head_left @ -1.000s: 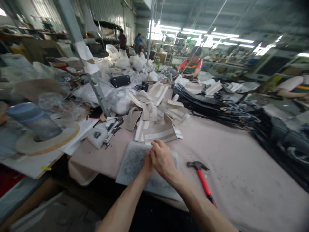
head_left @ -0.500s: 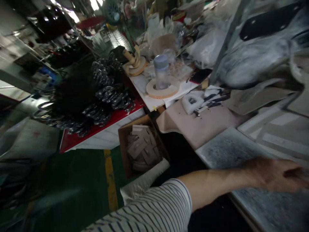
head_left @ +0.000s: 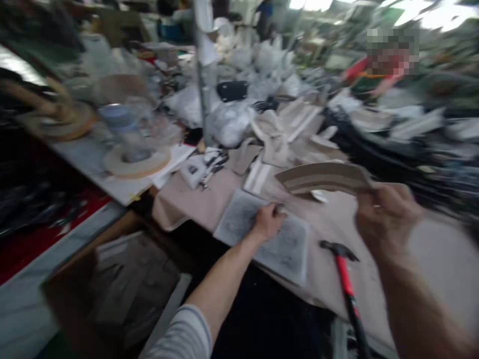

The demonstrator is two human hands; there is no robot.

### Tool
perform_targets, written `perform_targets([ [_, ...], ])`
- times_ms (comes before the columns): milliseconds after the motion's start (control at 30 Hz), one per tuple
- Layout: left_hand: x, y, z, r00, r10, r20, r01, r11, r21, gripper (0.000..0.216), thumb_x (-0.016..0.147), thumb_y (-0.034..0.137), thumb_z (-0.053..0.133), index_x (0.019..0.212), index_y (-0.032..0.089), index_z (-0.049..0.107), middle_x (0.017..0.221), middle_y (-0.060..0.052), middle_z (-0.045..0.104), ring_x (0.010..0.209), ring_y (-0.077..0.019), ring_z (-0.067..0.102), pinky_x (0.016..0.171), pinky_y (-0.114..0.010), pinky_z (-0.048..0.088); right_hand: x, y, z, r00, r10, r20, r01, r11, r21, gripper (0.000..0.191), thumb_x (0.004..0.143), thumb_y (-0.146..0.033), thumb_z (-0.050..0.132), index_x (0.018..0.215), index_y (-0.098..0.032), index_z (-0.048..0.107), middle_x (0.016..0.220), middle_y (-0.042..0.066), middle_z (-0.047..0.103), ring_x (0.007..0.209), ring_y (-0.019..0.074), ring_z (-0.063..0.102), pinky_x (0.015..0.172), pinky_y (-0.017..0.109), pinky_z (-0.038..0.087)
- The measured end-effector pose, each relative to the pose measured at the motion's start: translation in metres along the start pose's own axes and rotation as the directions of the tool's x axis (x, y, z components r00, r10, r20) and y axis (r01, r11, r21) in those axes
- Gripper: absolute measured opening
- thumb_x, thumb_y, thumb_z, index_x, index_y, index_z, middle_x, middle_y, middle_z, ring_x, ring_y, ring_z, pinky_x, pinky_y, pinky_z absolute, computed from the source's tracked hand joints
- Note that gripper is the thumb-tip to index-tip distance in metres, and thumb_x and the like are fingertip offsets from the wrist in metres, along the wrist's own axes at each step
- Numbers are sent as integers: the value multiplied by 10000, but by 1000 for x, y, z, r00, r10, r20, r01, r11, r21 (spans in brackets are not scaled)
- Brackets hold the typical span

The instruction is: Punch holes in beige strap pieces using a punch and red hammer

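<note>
My right hand (head_left: pixel 385 214) is raised over the table, closed on one end of a curved beige material piece (head_left: pixel 325 178) that arcs to the left. My left hand (head_left: pixel 268 222) rests on a grey speckled slab (head_left: pixel 243 219) at the table's near edge, fingers curled; motion blur hides whether it holds anything. A red-handled hammer (head_left: pixel 346 276) lies on the beige table cover between my two arms.
A heap of beige cut pieces (head_left: pixel 284 137) lies behind the slab. A tape roll with a blue-lidded jar (head_left: pixel 125 144) stands at the left. Below the table sits a cardboard box (head_left: pixel 123 289) of pieces. A metal post (head_left: pixel 204 75) rises mid-table. Another person (head_left: pixel 377 70) works far right.
The view swung left toward the floor box and back. My right hand now holds a curved beige piece in the air; my left hand stays on the slab.
</note>
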State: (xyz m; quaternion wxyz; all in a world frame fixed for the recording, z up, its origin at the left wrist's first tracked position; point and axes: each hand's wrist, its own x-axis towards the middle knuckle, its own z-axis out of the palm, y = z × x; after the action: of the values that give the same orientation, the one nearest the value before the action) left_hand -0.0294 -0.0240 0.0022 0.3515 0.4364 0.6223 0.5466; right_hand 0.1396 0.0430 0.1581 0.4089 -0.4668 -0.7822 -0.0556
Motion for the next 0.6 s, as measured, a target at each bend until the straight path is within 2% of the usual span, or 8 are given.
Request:
perform_targets([
  [67,8,-4,0,992,1,-130,-14,995,-100,103,759,206,725,851,165,702,743,-6,676,689,-149,592,669,-244,449,-21,-2,-28,988,-153,-33,150,985,-81,187,906,-277,519,877,-169,669,991,134,674,954,255,635,836,422,507],
  [167,14,-8,-3,950,-5,-312,-42,989,-143,171,783,311,711,883,174,685,752,-2,681,713,-158,608,694,-241,462,-85,-10,-33,941,-292,171,305,951,-52,216,895,-118,487,1040,-174,636,1204,127,642,1138,227,595,1029,459,447],
  [267,10,-6,-8,939,19,-344,-50,995,-82,224,782,358,713,907,174,689,821,-23,716,772,-174,634,744,-259,487,-164,-18,-25,859,-352,371,362,931,45,354,859,-19,399,1099,-156,619,1250,130,636,1250,233,535,1126,508,363],
  [367,10,-2,-6,967,61,-249,-74,996,-40,213,774,353,720,891,177,693,811,-21,720,763,-173,643,751,-263,496,-226,-26,-20,829,-324,456,320,943,87,379,809,-13,389,1071,-122,640,1269,155,626,1313,275,480,1159,554,310],
  [433,12,2,1,990,73,-121,-83,994,-76,215,762,343,728,891,175,692,792,-15,713,740,-164,645,730,-254,499,-250,-32,-17,834,-276,478,277,958,70,368,794,-33,416,1057,-129,656,1253,151,633,1286,285,494,1170,568,288],
  [533,16,10,18,993,79,91,-64,986,-153,217,752,326,732,892,166,686,806,-17,709,746,-156,651,712,-240,501,-260,-43,-14,841,-193,506,212,977,19,312,778,-55,470,995,-147,673,1193,144,652,1191,289,540,1171,564,280],
  [600,18,12,30,981,65,184,-36,987,-155,202,742,316,737,860,162,679,785,-9,697,725,-146,639,683,-228,490,-253,-49,-16,820,-139,555,170,985,-5,233,767,-78,518,925,-156,671,1151,145,654,1124,297,559,1158,570,286],
])
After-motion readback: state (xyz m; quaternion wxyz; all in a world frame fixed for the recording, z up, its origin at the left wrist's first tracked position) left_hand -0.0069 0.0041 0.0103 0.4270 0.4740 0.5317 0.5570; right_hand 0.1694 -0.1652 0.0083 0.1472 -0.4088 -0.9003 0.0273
